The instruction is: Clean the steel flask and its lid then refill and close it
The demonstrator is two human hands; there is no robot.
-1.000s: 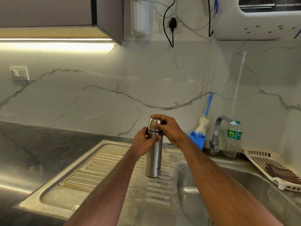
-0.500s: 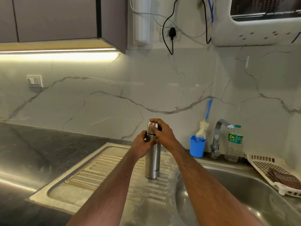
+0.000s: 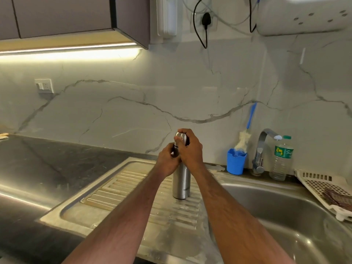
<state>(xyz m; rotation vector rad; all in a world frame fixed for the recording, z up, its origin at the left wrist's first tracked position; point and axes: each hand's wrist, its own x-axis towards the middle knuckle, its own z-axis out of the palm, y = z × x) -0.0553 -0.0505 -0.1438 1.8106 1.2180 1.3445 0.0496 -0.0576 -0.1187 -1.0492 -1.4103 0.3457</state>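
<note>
On the steel flask (image 3: 181, 182) I am holding upright, small pale lettering runs across the lower body. I can make out "M" and perhaps an "I" after it; the rest curves out of sight and is too blurred to read. The plastic water bottle (image 3: 281, 159) standing beside the tap has a green label with a yellow round emblem and white script that begins "S", possibly "Su"; the remainder wraps around the bottle and cannot be read. Nothing else carries writing I can read: the wall switch plate (image 3: 44, 85) shows only its switches and socket holes, with no letters or numbers legible.
</note>
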